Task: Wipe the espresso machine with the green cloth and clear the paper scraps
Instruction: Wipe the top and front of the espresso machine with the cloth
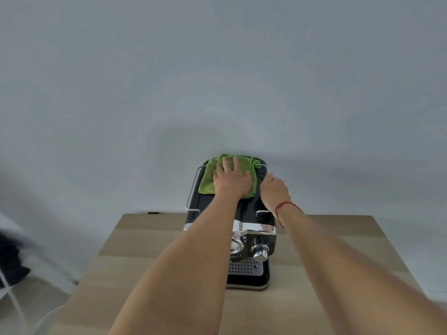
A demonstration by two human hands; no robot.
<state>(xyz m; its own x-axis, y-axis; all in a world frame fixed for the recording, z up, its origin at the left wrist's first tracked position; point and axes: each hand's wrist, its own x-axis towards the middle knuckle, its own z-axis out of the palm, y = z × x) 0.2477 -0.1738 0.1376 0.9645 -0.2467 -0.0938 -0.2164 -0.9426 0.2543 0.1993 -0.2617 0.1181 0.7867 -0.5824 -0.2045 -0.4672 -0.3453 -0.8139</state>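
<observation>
Green cloth (219, 176) pressed flat under open left hand (231, 180) atop espresso machine (244, 238); machine's right edge gripped by right hand (274, 189). Risk: machine pushed off table (145, 262). Paper scraps unseen.

Both bare forearms reach forward from the bottom edge, nearly straight at the elbow and converging toward the middle. The left hand (231, 181) lies palm down, fingers spread and flat, pressing downward. The right hand (274, 191) sits just beside it, slightly nearer, curled with the knuckles up (its fingertips are hidden, so its grip cannot be judged). A thin red string (287, 205) circles the right wrist.
</observation>
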